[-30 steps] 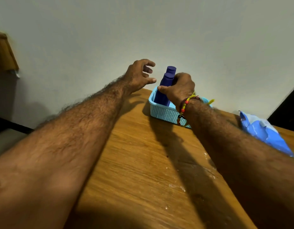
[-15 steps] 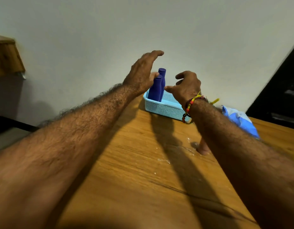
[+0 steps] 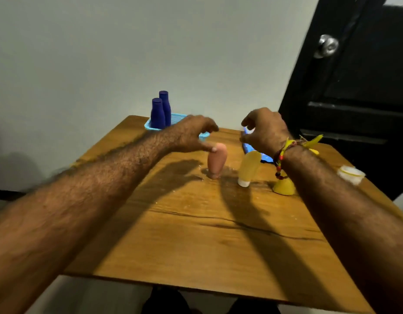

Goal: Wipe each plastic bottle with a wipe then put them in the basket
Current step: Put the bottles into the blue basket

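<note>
I see my left hand (image 3: 193,134) loosely spread, holding nothing, its thumb just at the top of the peach bottle (image 3: 216,160), which stands cap-down. Two dark-blue bottles (image 3: 161,109) stand upright in the light-blue basket (image 3: 150,126) behind it. My right hand (image 3: 265,130) hangs relaxed, empty, above the pale-yellow bottle (image 3: 249,167); bare table (image 3: 196,234) lies nearer me

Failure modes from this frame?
1. The left hand hangs right over the pink bottle, which stands upright; a sloppy grab may tip it into the yellow bottle beside it.
2. The right forearm passes close over another yellow bottle and could knock it.
3. Two blue bottles crowd one corner of the basket.
</note>
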